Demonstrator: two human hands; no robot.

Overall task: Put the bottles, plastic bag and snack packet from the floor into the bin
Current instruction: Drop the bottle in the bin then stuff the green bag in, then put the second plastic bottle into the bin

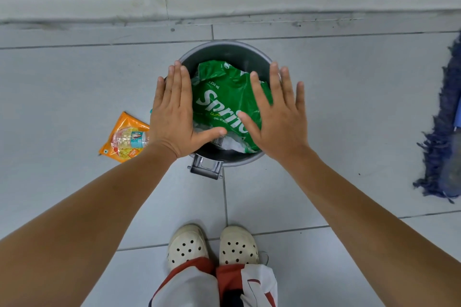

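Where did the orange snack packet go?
In the head view, the orange snack packet lies on the floor tiles left of the bin, under a small clear bottle, beside the left hand.

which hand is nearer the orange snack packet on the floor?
Left. The left hand hovers over the bin's left rim, right beside the snack packet. The right hand is over the bin's right side, farther away.
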